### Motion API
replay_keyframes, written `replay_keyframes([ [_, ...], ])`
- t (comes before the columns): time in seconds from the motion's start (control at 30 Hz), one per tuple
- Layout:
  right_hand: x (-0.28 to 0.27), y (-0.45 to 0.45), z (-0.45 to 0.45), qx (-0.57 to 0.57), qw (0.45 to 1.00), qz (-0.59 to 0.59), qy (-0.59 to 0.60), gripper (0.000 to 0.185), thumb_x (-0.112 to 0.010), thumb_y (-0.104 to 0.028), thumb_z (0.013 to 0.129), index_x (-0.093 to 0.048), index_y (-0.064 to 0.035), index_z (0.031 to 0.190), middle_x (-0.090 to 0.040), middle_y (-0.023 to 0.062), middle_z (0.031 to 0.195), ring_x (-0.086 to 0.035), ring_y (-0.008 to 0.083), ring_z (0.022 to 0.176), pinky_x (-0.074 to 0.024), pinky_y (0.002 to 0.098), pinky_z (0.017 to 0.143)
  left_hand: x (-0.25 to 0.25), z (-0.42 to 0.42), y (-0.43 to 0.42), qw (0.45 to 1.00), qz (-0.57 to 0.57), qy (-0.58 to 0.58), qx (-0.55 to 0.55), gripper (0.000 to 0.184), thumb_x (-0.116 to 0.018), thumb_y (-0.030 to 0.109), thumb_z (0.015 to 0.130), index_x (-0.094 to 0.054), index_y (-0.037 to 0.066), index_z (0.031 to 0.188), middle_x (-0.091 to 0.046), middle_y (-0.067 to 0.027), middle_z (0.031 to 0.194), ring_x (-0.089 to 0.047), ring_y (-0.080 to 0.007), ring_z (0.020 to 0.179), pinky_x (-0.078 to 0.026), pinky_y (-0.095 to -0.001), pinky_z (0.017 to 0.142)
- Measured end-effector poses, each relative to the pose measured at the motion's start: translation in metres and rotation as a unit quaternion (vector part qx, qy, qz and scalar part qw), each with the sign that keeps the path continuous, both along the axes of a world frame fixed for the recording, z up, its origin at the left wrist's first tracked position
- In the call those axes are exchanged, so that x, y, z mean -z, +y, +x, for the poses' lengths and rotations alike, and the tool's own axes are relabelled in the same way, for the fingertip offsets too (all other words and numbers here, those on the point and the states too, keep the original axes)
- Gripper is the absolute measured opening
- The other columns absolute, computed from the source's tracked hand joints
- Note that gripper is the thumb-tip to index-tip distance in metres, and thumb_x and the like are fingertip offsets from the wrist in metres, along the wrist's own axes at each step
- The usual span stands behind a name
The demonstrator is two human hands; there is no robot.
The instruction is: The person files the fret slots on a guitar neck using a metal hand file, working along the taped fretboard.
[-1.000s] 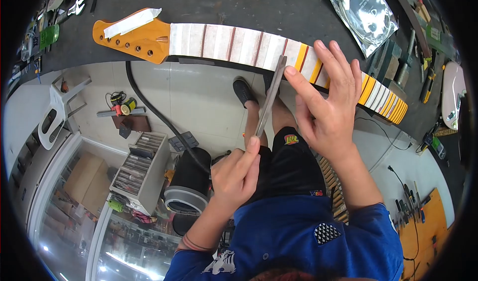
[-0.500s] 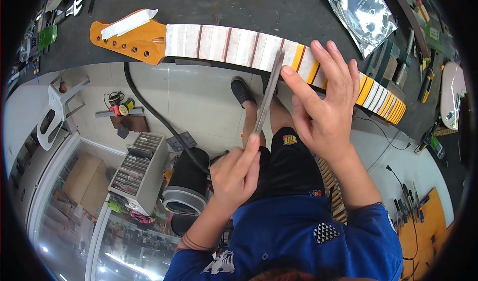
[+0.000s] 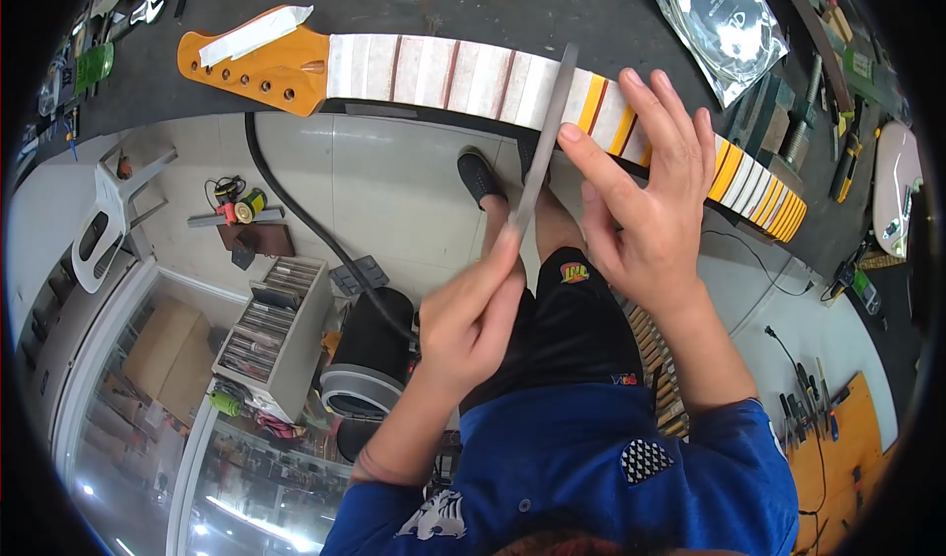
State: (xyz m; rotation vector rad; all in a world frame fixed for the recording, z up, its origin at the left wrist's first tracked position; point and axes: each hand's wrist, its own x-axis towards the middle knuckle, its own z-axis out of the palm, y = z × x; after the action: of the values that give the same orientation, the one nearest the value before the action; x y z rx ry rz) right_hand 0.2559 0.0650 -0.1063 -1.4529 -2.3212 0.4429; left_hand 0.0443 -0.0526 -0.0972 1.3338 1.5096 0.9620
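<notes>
A guitar neck (image 3: 424, 70) lies along the bench edge, its orange headstock (image 3: 251, 61) at the left with a strip of white tape (image 3: 258, 35). White and yellow tape covers the fingerboard between dark fret lines. My left hand (image 3: 468, 310) is closed around the near end of a slim grey file (image 3: 548, 137), its index finger stretched along it. The file crosses the neck near its middle, its far tip past the far edge. My right hand (image 3: 650, 186) rests with spread fingers on the taped neck, the index fingertip beside the file.
A silver packet (image 3: 724, 29) with a coil inside lies at the back right of the dark bench (image 3: 443, 4). Beside it is a vise-like metal tool (image 3: 788, 122). Below stand a black bin (image 3: 367, 349) and a drawer rack (image 3: 271, 329). A black hose (image 3: 296, 211) hangs from the bench.
The file has slid away from my body across the neck, and my left hand has moved up with it. My right hand has barely shifted.
</notes>
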Motion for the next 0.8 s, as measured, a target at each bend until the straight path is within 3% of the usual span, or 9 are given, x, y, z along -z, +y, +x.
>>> replay_keyframes([
  [0.07, 0.001, 0.001, -0.002, 0.001, 1.0, 0.004, -0.001, 0.067, -0.076, -0.003, 0.082, -0.081, -0.0319, 0.142, -0.055, 0.0178, 0.17, -0.049, 0.0438, 0.159, -0.0257, 0.0683, 0.13, 0.011, 0.018, 0.063, 0.998, 0.046, -0.027, -0.016, 0.055, -0.073, -0.009, 0.102, -0.067, -0.002, 0.156, -0.081, -0.0245, 0.127, -0.081, -0.0265, 0.089, -0.062, -0.0329, 0.085],
  [0.17, -0.001, 0.001, -0.001, -0.004, 1.0, 0.0, -0.01, 0.067, -0.076, -0.002, 0.083, -0.08, -0.0311, 0.143, -0.054, 0.0188, 0.17, -0.048, 0.0444, 0.16, -0.0251, 0.0681, 0.131, 0.018, 0.024, 0.077, 0.996, 0.071, -0.05, -0.025, 0.055, -0.073, -0.009, 0.102, -0.067, -0.002, 0.156, -0.082, -0.0242, 0.126, -0.08, -0.0254, 0.086, -0.061, -0.0339, 0.08],
  [0.27, -0.002, 0.001, 0.0, -0.015, 1.0, -0.004, -0.013, 0.068, -0.076, 0.001, 0.085, -0.077, -0.0297, 0.146, -0.053, 0.0206, 0.171, -0.047, 0.0454, 0.161, -0.0245, 0.0673, 0.132, 0.016, 0.009, 0.021, 0.999, 0.04, 0.031, 0.008, 0.055, -0.072, -0.011, 0.101, -0.067, -0.004, 0.155, -0.081, -0.0261, 0.125, -0.08, -0.0269, 0.095, -0.06, -0.0339, 0.086],
  [0.3, -0.002, 0.001, 0.001, -0.016, 1.0, -0.004, -0.011, 0.068, -0.076, 0.001, 0.085, -0.078, -0.0294, 0.146, -0.053, 0.0206, 0.171, -0.047, 0.0455, 0.161, -0.0247, 0.0674, 0.132, 0.015, 0.002, -0.008, 0.998, 0.017, 0.052, 0.023, 0.054, -0.07, -0.013, 0.101, -0.066, -0.007, 0.154, -0.08, -0.0276, 0.134, -0.083, -0.0298, 0.112, -0.06, -0.0339, 0.099],
  [0.37, -0.002, 0.001, 0.002, -0.015, 1.0, -0.005, -0.012, 0.068, -0.076, 0.001, 0.085, -0.078, -0.0288, 0.146, -0.053, 0.0207, 0.171, -0.047, 0.0457, 0.161, -0.0249, 0.0674, 0.132, 0.01, -0.008, -0.041, 0.994, -0.024, 0.094, 0.05, 0.053, -0.07, -0.015, 0.1, -0.068, -0.007, 0.152, -0.081, -0.029, 0.129, -0.082, -0.0308, 0.101, -0.061, -0.0352, 0.093],
  [0.43, -0.004, 0.001, 0.001, -0.016, 1.0, -0.008, -0.012, 0.068, -0.076, 0.002, 0.085, -0.078, -0.0284, 0.146, -0.053, 0.0207, 0.171, -0.047, 0.0458, 0.161, -0.025, 0.0675, 0.131, 0.012, -0.002, -0.027, 0.992, 0.017, 0.12, 0.035, 0.057, -0.074, -0.012, 0.098, -0.069, -0.003, 0.154, -0.072, -0.0195, 0.101, -0.071, -0.0275, 0.076, -0.058, -0.0368, 0.075],
  [0.5, -0.002, 0.001, 0.0, -0.013, 1.0, -0.002, -0.013, 0.067, -0.076, 0.001, 0.085, -0.078, -0.0284, 0.145, -0.053, 0.0207, 0.171, -0.047, 0.0458, 0.161, -0.0249, 0.0675, 0.132, 0.014, 0.018, 0.04, 0.988, 0.093, 0.121, 0.001, 0.062, -0.078, -0.007, 0.097, -0.068, 0.002, 0.157, -0.061, -0.0091, 0.076, -0.058, -0.0239, 0.056, -0.054, -0.0386, 0.059],
  [0.67, -0.002, 0.001, -0.003, -0.002, 1.0, 0.002, -0.017, 0.066, -0.075, -0.001, 0.083, -0.08, -0.0306, 0.142, -0.054, 0.0183, 0.17, -0.048, 0.0436, 0.16, -0.0246, 0.0662, 0.131, 0.017, 0.024, 0.073, 0.991, 0.095, 0.098, -0.001, 0.063, -0.079, -0.006, 0.097, -0.068, 0.004, 0.158, -0.061, -0.0088, 0.075, -0.059, -0.025, 0.056, -0.052, -0.0386, 0.057],
  [0.8, -0.002, 0.001, 0.0, -0.015, 1.0, 0.001, -0.013, 0.069, -0.076, 0.002, 0.084, -0.078, -0.029, 0.146, -0.053, 0.0207, 0.171, -0.047, 0.0459, 0.161, -0.0249, 0.0666, 0.132, 0.011, -0.001, -0.024, 0.986, 0.054, 0.153, 0.03, 0.062, -0.081, -0.004, 0.096, -0.068, 0.003, 0.157, -0.061, -0.0082, 0.074, -0.058, -0.027, 0.055, -0.051, -0.0381, 0.056],
])
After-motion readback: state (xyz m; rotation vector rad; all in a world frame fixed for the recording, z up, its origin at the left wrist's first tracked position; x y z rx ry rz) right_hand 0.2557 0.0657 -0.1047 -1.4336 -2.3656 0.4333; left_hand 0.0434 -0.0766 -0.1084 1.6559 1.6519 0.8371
